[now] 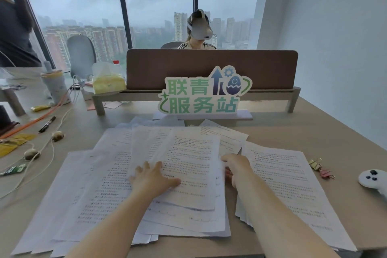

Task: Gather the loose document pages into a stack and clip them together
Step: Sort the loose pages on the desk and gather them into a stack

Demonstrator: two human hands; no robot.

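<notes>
The pages [188,174] lie mostly fanned across the tabletop [314,132], left hand [152,178] flat on them, right hand [236,165] pinching an edge, binder clips [320,168] unused nearby.

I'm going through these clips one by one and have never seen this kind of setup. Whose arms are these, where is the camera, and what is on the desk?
There is no machine: a person wears a camera on the head, looking down at their own arms. The left hand lies flat on the middle pile of pages. The right hand grips that pile's right edge. Loose printed pages are spread over the desk, with another page pile to the right. Binder clips and a white controller lie further right, untouched. A green sign stands behind.
</notes>
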